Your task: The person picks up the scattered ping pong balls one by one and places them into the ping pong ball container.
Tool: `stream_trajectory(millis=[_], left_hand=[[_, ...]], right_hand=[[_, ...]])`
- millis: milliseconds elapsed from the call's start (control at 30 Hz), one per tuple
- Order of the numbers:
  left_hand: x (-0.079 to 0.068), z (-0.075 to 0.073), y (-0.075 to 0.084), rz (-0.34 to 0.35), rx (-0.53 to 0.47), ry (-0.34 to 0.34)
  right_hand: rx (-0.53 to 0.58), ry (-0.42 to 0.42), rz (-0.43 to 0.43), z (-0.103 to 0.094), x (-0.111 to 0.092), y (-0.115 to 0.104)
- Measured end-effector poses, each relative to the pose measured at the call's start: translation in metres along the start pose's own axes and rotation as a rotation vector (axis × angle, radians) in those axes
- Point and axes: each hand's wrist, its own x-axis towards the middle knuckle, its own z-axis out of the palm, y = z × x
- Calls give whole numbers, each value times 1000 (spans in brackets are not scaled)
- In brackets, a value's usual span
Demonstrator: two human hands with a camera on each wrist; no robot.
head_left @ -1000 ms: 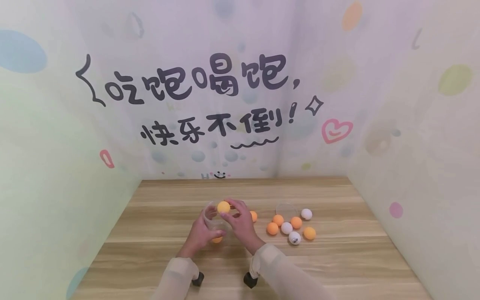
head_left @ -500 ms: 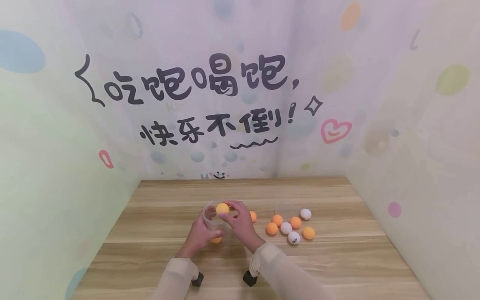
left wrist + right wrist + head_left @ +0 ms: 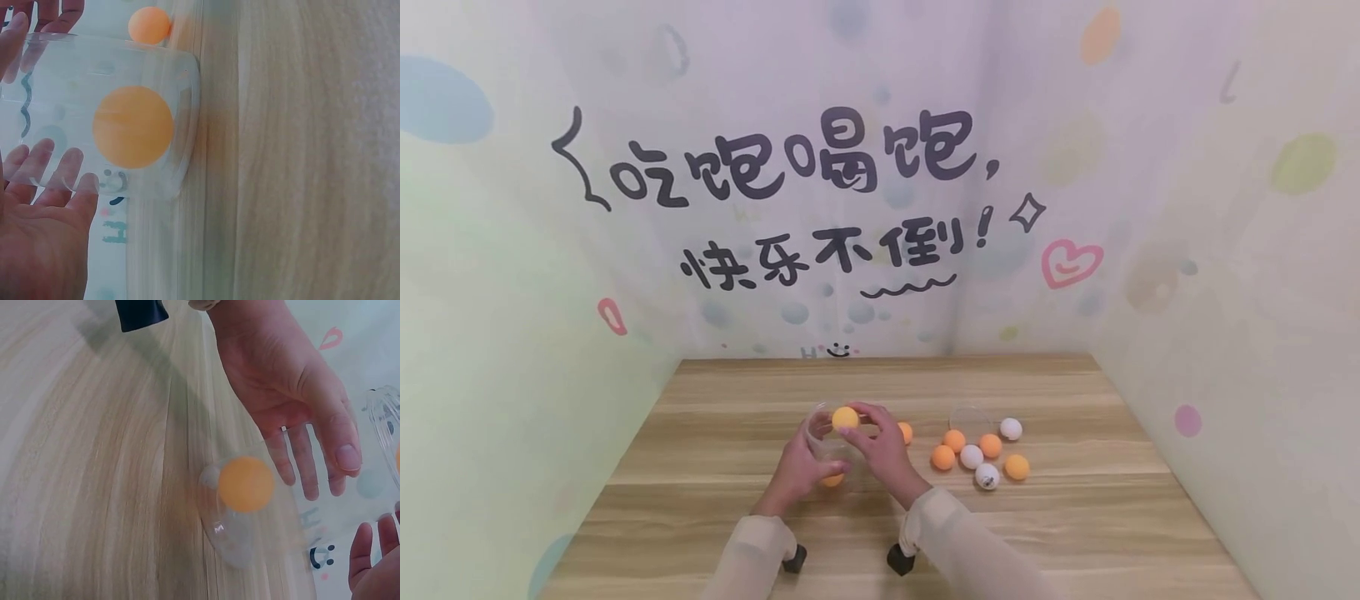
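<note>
My left hand (image 3: 797, 468) grips a clear plastic cup (image 3: 69, 75) that stands upright, its fingers behind the wall and its thumb in front. One orange ping-pong ball (image 3: 133, 127) rests at the bottom of this cup. Right over the mouth, my right hand (image 3: 883, 452) pinches a yellow-orange ping-pong ball (image 3: 846, 419) between thumb and fingers. In the right wrist view the cup's rim (image 3: 382, 415) shows at the right side, with only a sliver of the pinched ball beside it. Just behind my right hand, another orange ball (image 3: 906, 433) lies on the table.
To the right of my hands, several orange balls (image 3: 943, 457) and white balls (image 3: 987, 477) lie loose on the wooden table (image 3: 1075, 542). A clear round container (image 3: 972, 413) stands behind them. Printed curtain walls (image 3: 880, 325) enclose the table at the back and both sides.
</note>
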Motion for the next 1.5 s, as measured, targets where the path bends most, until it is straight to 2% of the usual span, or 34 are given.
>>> stream_trajectory(millis=[233,567,867,1067,1333,1500], left_hand=[[1,1,-1,19,-5,-6],[1,2,1,-1,3,0],[0,2,-1,30,-9,7],[0,1,-1,9,10,11],[0,0,1,16,-5,4],[-1,0,-1,26,6,8]], right_hand=[[40,14,22,0,0,5],[99,26,34,-4,-3,7],[107,32,25,-9,-5,7],[107,41,26,-11,-5,7],[111,64,16,-14,-5,10],[116,38,25,-15,-7,10]])
